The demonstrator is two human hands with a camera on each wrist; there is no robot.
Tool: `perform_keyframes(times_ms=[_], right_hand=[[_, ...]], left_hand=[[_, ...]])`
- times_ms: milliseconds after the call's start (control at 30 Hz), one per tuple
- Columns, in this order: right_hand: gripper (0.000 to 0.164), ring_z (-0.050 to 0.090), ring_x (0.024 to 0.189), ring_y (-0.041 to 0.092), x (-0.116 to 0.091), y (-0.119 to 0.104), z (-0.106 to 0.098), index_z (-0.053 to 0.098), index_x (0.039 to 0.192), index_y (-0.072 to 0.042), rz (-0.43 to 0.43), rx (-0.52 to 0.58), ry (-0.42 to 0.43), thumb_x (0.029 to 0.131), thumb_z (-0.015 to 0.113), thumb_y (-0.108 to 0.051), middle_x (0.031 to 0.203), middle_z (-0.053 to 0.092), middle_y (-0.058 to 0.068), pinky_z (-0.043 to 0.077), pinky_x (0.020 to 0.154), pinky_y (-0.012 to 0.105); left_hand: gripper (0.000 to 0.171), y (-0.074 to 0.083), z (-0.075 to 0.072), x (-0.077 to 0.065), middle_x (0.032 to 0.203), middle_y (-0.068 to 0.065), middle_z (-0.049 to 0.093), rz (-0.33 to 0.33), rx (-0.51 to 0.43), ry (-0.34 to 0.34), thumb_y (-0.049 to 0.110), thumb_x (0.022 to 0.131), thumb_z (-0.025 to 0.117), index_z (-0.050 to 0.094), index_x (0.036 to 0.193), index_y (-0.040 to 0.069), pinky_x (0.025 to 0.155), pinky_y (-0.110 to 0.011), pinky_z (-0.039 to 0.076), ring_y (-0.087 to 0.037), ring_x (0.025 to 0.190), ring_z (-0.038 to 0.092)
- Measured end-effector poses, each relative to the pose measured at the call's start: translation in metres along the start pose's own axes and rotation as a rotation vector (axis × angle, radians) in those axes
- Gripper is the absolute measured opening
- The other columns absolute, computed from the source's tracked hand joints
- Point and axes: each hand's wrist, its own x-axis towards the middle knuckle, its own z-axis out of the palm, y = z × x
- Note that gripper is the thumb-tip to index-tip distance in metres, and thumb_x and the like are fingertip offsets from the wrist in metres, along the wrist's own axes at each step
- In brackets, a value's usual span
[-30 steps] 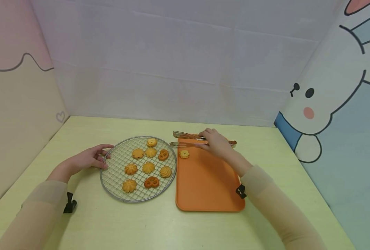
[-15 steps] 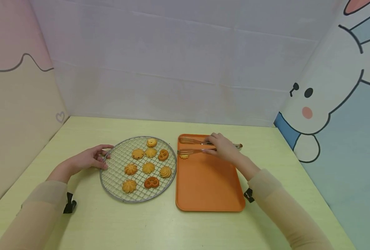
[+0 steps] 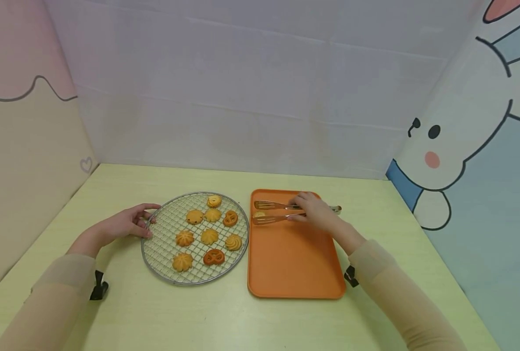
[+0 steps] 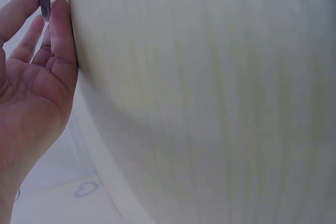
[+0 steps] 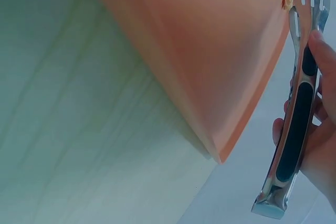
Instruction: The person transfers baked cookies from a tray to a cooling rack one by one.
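Note:
My left hand (image 3: 125,226) holds the left rim of a round wire cooling rack (image 3: 163,243). In the left wrist view the metal rim (image 4: 45,3) sits between thumb and fingers. Several cookies (image 3: 209,236) and two pretzels (image 3: 213,257) lie spread on the mesh. My right hand (image 3: 314,212) grips metal tongs (image 5: 296,124) with dark handle inlays, over the far part of an orange tray (image 3: 290,263). The tongs' slotted ends point left and stand apart, with one small cookie (image 3: 260,214) showing between them at the tray's left edge.
The tray lies just right of the rack on a pale wooden table (image 3: 189,317). A white sheet (image 3: 242,97) hangs behind the table, and panels with cartoon drawings (image 3: 470,195) flank it on both sides.
My right hand has brought the tongs nearer and a little rightward, from across the tray's far left corner to either side of the small cookie. The left hand and rack have stayed put.

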Motion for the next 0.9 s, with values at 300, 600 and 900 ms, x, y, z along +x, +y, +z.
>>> perform_keyframes(times_ms=[300, 600, 900], right_hand=[[0.035, 0.054, 0.099, 0.025, 0.0009, 0.0019, 0.0037, 0.061, 0.111, -0.01, 0.021, 0.02, -0.019, 0.088, 0.065, -0.036, 0.107, 0.059, 0.006, 0.046, 0.085, 0.042], [0.031, 0.053, 0.102, 0.024, 0.0005, 0.0041, 0.0048, 0.062, 0.11, -0.012, 0.025, 0.041, -0.037, 0.089, 0.065, -0.035, 0.107, 0.059, 0.004, 0.045, 0.087, 0.041], [0.031, 0.054, 0.104, 0.023, -0.0007, 0.004, 0.0047, 0.062, 0.112, -0.012, 0.03, 0.05, -0.037, 0.089, 0.064, -0.032, 0.11, 0.06, 0.004, 0.046, 0.085, 0.041]], left_hand=[[0.086, 0.001, 0.0001, -0.0004, 0.122, -0.022, 0.047, -0.003, -0.005, -0.001, 0.014, 0.079, 0.076, 0.024, 0.147, 0.005, 0.077, -0.024, 0.044, -0.014, 0.088, 0.052], [0.086, 0.0033, 0.0003, -0.0005, 0.122, -0.021, 0.046, -0.005, -0.001, -0.001, 0.015, 0.079, 0.076, 0.024, 0.147, 0.004, 0.077, -0.024, 0.044, -0.014, 0.088, 0.05], [0.086, 0.0015, -0.0003, -0.0001, 0.122, -0.022, 0.046, -0.009, -0.007, -0.002, 0.014, 0.079, 0.076, 0.024, 0.147, 0.004, 0.077, -0.024, 0.044, -0.014, 0.087, 0.05]])
